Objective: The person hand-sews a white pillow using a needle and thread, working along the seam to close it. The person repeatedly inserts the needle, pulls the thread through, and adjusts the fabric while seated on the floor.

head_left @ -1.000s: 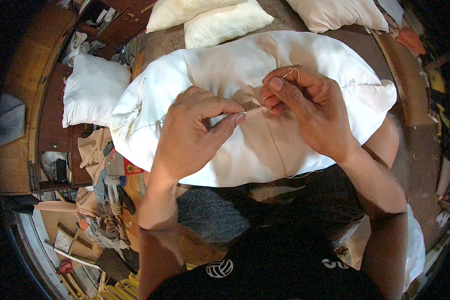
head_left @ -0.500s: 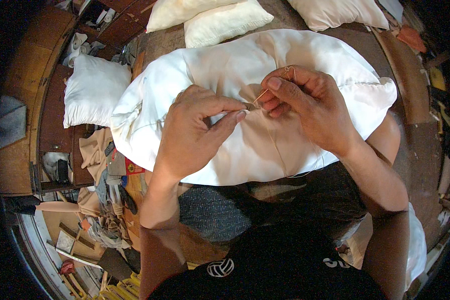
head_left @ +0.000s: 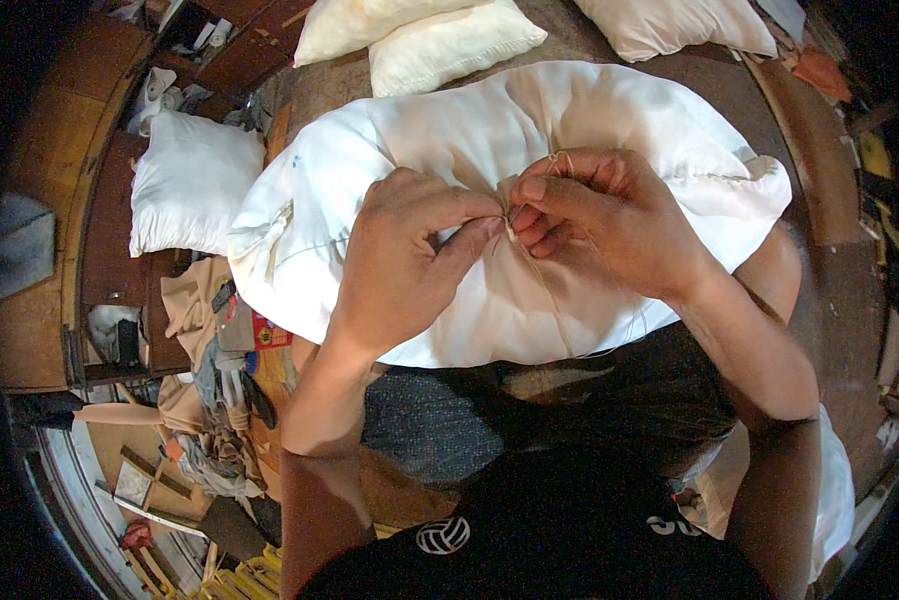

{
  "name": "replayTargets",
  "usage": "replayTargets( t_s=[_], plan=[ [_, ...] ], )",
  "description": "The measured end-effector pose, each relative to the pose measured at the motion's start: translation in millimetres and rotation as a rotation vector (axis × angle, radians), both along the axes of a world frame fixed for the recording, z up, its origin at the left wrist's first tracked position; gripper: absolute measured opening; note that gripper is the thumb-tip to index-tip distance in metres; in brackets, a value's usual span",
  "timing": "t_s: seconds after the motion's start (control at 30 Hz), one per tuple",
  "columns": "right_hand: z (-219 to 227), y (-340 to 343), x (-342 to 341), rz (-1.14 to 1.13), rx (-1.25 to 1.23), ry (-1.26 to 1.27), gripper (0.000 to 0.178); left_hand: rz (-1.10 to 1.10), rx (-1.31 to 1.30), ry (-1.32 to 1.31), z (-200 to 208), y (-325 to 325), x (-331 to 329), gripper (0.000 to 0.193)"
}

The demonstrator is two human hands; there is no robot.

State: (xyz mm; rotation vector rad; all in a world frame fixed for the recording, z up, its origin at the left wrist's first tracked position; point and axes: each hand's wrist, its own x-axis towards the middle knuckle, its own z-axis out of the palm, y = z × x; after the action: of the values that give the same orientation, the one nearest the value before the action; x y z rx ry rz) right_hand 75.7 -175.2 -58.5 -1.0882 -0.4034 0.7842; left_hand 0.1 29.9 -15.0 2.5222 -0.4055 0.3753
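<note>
A big white cushion (head_left: 430,135) lies across my lap, its cloth gathered into creases near the middle. There my left hand (head_left: 400,255) pinches a small fold of the cloth between thumb and forefinger. Close against it, my right hand (head_left: 630,225) has its thumb and fingers pressed together on a sewing needle, which the fingers mostly hide. A pale thread (head_left: 562,157) loops above the right fingers. More thread trails from the pinched spot down over the cushion's front. The fingertips of both hands almost touch.
Smaller cream pillows (head_left: 460,45) lie beyond the big cushion, with another pillow (head_left: 675,28) at the far right. A white pillow (head_left: 195,180) rests at left by a wooden cabinet (head_left: 110,230). Crumpled cloths (head_left: 210,430) and wood scraps are heaped at lower left.
My right hand has moved slightly down and left, bringing its fingertips to the pinched cloth. The needle, visible before, is now mostly hidden. My left hand has shifted a little right.
</note>
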Motion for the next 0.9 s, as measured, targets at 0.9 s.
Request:
replayTargets(
  t_s=[0.9],
  plan=[
    [0, -2, 0, -0.087, 0.032, 0.056, 0.036, -0.51, -1.475, -0.425, 156, 102, -122, 0.009]
  ],
)
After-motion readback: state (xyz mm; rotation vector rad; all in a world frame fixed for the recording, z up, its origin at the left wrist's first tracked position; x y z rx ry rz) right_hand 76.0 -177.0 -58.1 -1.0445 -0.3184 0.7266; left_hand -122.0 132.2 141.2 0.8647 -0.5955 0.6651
